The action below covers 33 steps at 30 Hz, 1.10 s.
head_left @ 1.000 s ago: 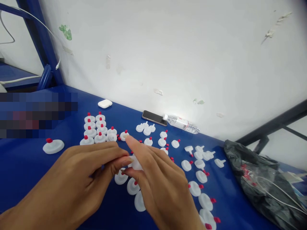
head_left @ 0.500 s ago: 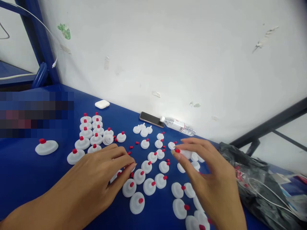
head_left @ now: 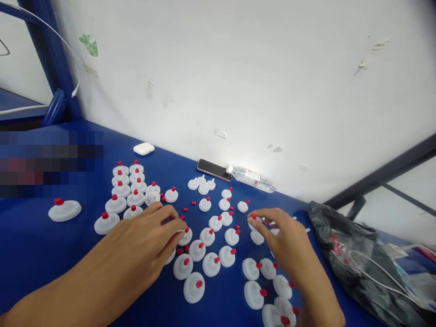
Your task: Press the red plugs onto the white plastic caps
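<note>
Many small white round plastic caps with red tips lie spread over a blue table (head_left: 41, 245). My left hand (head_left: 143, 245) rests palm down on the table, its fingertips pinched on a white cap (head_left: 185, 236) in a group of caps (head_left: 204, 259). My right hand (head_left: 289, 247) reaches over the right-hand cluster, thumb and forefinger closed on another white cap with a red tip (head_left: 254, 221). Upright caps stand packed in rows (head_left: 131, 186) at the left. A single larger cap (head_left: 64, 210) sits apart, far left.
A dark phone (head_left: 214, 169) and a plastic water bottle (head_left: 254, 178) lie against the white wall. A white earbud case (head_left: 143, 148) sits at the back left. A black plastic bag (head_left: 361, 263) with red bits and a white cable lies at the right. Loose red tips (head_left: 185, 210) dot the table.
My hands, together on one cap a second ago, have separated. The left lowered to the caps in the middle; the right swung right and came down on a cap there.
</note>
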Tool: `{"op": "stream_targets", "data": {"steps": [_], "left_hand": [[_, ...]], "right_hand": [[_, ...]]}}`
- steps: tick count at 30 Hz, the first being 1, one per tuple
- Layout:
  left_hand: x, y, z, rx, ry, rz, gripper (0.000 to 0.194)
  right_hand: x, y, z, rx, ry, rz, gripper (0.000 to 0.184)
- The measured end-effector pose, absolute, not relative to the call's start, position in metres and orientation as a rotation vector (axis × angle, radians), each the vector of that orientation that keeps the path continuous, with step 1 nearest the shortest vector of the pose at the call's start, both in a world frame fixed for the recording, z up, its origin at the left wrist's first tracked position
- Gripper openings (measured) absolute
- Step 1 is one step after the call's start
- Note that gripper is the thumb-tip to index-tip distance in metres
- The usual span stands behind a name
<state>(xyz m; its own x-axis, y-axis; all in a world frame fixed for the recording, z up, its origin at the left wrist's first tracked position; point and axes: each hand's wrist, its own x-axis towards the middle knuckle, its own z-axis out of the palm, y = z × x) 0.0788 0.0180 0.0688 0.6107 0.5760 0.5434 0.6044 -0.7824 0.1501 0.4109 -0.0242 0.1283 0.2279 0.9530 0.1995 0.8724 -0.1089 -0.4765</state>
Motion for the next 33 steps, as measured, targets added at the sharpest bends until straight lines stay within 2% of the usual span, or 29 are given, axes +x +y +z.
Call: {"op": "stream_targets", "data": {"steps": [6,12,17,22,27,33], "left_hand": [[0.083,0.017,0.073,-2.614,-0.941,-0.881,0.056],[0.079,0.012,0.073,-2.657,-0.903,-0.840,0.048],[0.065,0.010,0.044,-2.689,-0.717,-0.784,0.064],[0.056,0.012,0.026,-2.728,-0.745,-0.659,0.084],[0.056,0.012,0.028,-2.793,-0.800,-0.738,0.072],[0.063,0.013,0.039,-2.853,-0.893,-0.791,0.060]], "right_hand": [[0.417,-0.028,0.128,-2.068,-1.633,0.266,0.041],[0.449,-0.042,0.120,-2.136,-1.534,0.195,0.039],[0.468,-0.047,0.113,-2.211,-1.491,0.233,0.046],[0.483,-0.049,0.119,-2.248,-1.492,0.310,0.050],[0.495,-0.058,0.125,-2.302,-1.414,0.234,0.048],[0.486,-0.051,0.123,-2.205,-1.538,0.398,0.051]]}}
